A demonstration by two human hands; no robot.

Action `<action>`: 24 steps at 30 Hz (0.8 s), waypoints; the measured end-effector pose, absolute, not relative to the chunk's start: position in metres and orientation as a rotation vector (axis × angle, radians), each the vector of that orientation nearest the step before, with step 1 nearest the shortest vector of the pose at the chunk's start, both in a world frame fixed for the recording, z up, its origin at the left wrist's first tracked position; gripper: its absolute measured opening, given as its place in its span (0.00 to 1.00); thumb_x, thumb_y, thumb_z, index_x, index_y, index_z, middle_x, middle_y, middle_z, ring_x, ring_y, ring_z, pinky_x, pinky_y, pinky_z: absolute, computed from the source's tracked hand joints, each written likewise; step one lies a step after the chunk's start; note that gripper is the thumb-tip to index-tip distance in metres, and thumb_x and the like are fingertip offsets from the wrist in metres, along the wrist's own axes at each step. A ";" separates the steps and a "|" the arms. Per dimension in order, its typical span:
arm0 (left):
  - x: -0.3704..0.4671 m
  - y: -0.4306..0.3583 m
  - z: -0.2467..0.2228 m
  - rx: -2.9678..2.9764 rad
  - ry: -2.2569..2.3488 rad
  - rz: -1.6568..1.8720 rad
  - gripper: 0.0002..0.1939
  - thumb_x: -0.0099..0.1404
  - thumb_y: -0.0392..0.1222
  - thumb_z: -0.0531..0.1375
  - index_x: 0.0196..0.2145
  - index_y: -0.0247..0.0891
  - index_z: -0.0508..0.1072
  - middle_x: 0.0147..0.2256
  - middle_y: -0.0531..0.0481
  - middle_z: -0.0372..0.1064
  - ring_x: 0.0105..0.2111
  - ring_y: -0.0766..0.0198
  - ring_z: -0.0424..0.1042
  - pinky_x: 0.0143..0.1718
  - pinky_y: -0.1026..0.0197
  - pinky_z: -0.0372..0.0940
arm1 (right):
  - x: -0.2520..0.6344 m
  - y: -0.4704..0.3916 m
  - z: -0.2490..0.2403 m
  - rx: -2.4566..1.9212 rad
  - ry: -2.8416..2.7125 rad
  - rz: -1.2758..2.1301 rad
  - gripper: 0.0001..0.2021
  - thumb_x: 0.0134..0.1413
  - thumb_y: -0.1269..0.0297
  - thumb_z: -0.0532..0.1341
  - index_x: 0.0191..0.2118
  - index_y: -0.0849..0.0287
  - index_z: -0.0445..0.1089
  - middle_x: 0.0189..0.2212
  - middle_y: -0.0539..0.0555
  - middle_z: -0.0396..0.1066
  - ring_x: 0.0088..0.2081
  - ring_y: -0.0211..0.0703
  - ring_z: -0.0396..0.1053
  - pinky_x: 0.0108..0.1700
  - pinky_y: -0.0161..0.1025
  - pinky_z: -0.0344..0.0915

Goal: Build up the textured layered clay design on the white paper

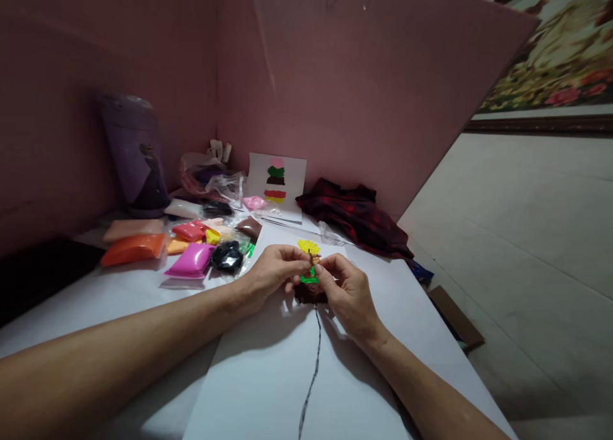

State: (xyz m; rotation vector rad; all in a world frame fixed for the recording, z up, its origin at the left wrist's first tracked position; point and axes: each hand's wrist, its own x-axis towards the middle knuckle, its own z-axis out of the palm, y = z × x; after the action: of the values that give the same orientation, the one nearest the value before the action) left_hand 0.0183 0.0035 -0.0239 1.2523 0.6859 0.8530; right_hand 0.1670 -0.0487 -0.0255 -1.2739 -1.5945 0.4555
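My left hand [272,274] and my right hand [350,292] meet over a large white sheet [253,389]. Their thumbs and forefingers pinch a small brown piece of modelling clay [313,257] from both sides. Just beyond the fingertips, a yellow clay shape [309,245] lies on the sheet. Between the hands a green clay patch [309,279] shows, with a dark brown clay patch [309,294] nearer to me. From that patch a thin dark twisted line [316,350] runs down the sheet. My fingers cover part of these shapes.
Several clay packets, among them orange [133,250] and magenta [190,261], lie left of the sheet. A purple canister [134,156] stands behind them. At the back are a card with coloured patches [292,172] and a dark red plaid cloth [354,213]. A pink panel [359,95] rises behind.
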 end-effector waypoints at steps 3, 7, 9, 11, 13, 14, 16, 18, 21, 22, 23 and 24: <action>0.018 0.004 -0.025 1.265 0.678 0.847 0.09 0.53 0.41 0.63 0.27 0.33 0.69 0.18 0.57 0.63 0.14 0.76 0.58 0.17 0.70 0.51 | 0.167 -0.049 -0.026 -1.271 -1.602 0.456 0.07 0.55 0.63 0.58 0.30 0.60 0.67 0.26 0.51 0.70 0.27 0.38 0.66 0.29 0.35 0.64; 0.017 0.005 -0.026 1.297 0.667 0.839 0.09 0.54 0.42 0.63 0.27 0.33 0.69 0.19 0.57 0.63 0.14 0.77 0.57 0.17 0.71 0.51 | 0.167 -0.049 -0.026 -1.279 -1.600 0.463 0.07 0.54 0.61 0.59 0.31 0.60 0.68 0.26 0.52 0.71 0.27 0.38 0.67 0.28 0.34 0.64; 0.018 0.006 -0.027 1.316 0.661 0.830 0.10 0.54 0.43 0.63 0.27 0.33 0.69 0.19 0.57 0.63 0.14 0.77 0.57 0.17 0.71 0.51 | 0.167 -0.049 -0.025 -1.291 -1.588 0.452 0.07 0.54 0.62 0.59 0.30 0.60 0.67 0.25 0.51 0.70 0.26 0.38 0.66 0.28 0.34 0.63; 0.018 0.007 -0.028 1.329 0.668 0.822 0.10 0.54 0.44 0.63 0.26 0.33 0.69 0.19 0.57 0.64 0.14 0.77 0.58 0.17 0.71 0.51 | 0.167 -0.049 -0.025 -1.300 -1.583 0.433 0.07 0.53 0.63 0.58 0.29 0.60 0.67 0.24 0.51 0.70 0.25 0.37 0.66 0.27 0.34 0.63; 0.018 0.008 -0.029 1.335 0.687 0.818 0.10 0.54 0.43 0.62 0.26 0.33 0.69 0.18 0.56 0.64 0.14 0.77 0.58 0.16 0.71 0.51 | 0.167 -0.049 -0.024 -1.302 -1.580 0.414 0.07 0.53 0.64 0.58 0.28 0.60 0.67 0.24 0.51 0.69 0.24 0.37 0.65 0.27 0.34 0.63; 0.018 0.008 -0.029 1.335 0.695 0.817 0.10 0.54 0.43 0.62 0.26 0.33 0.69 0.18 0.56 0.64 0.14 0.76 0.58 0.16 0.71 0.51 | 0.167 -0.049 -0.024 -1.302 -1.577 0.409 0.07 0.53 0.64 0.58 0.28 0.60 0.67 0.23 0.50 0.69 0.24 0.37 0.65 0.27 0.34 0.63; 0.019 0.008 -0.029 1.334 0.702 0.814 0.09 0.55 0.43 0.62 0.26 0.33 0.69 0.18 0.57 0.63 0.13 0.76 0.57 0.16 0.71 0.51 | 0.167 -0.049 -0.024 -1.301 -1.573 0.410 0.07 0.53 0.64 0.58 0.27 0.60 0.66 0.23 0.50 0.69 0.25 0.37 0.64 0.28 0.34 0.62; 0.019 0.008 -0.028 1.335 0.700 0.815 0.09 0.55 0.42 0.61 0.25 0.33 0.69 0.18 0.56 0.63 0.13 0.76 0.57 0.16 0.71 0.51 | 0.166 -0.049 -0.024 -1.303 -1.569 0.415 0.07 0.53 0.64 0.58 0.27 0.60 0.66 0.23 0.50 0.68 0.25 0.37 0.64 0.28 0.34 0.62; 0.019 0.007 -0.027 1.332 0.685 0.816 0.08 0.55 0.41 0.61 0.25 0.33 0.69 0.18 0.56 0.63 0.14 0.77 0.57 0.16 0.71 0.52 | 0.166 -0.049 -0.023 -1.310 -1.569 0.411 0.07 0.53 0.64 0.58 0.27 0.60 0.66 0.23 0.50 0.68 0.25 0.37 0.64 0.28 0.34 0.62; 0.018 0.007 -0.027 1.329 0.679 0.814 0.08 0.55 0.41 0.61 0.26 0.33 0.69 0.18 0.56 0.63 0.14 0.76 0.57 0.16 0.71 0.52 | 0.166 -0.050 -0.023 -1.310 -1.571 0.409 0.07 0.53 0.64 0.58 0.27 0.60 0.66 0.23 0.50 0.68 0.25 0.37 0.64 0.28 0.34 0.62; 0.018 0.006 -0.027 1.325 0.672 0.814 0.08 0.56 0.41 0.61 0.26 0.33 0.70 0.18 0.56 0.62 0.14 0.76 0.57 0.16 0.71 0.52 | 0.166 -0.050 -0.023 -1.307 -1.574 0.409 0.07 0.54 0.64 0.58 0.27 0.60 0.66 0.23 0.50 0.68 0.25 0.37 0.64 0.28 0.34 0.62; 0.018 0.006 -0.027 1.322 0.663 0.813 0.08 0.56 0.42 0.61 0.27 0.33 0.70 0.18 0.56 0.62 0.14 0.76 0.57 0.16 0.71 0.52 | 0.166 -0.050 -0.023 -1.302 -1.577 0.410 0.07 0.54 0.64 0.58 0.27 0.60 0.66 0.23 0.50 0.68 0.25 0.37 0.64 0.28 0.34 0.62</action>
State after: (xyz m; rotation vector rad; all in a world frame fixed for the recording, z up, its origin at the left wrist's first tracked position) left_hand 0.0182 0.0064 -0.0267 1.3224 0.6633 0.8126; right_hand 0.1659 -0.0498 -0.0226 -1.3021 -1.5770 0.4104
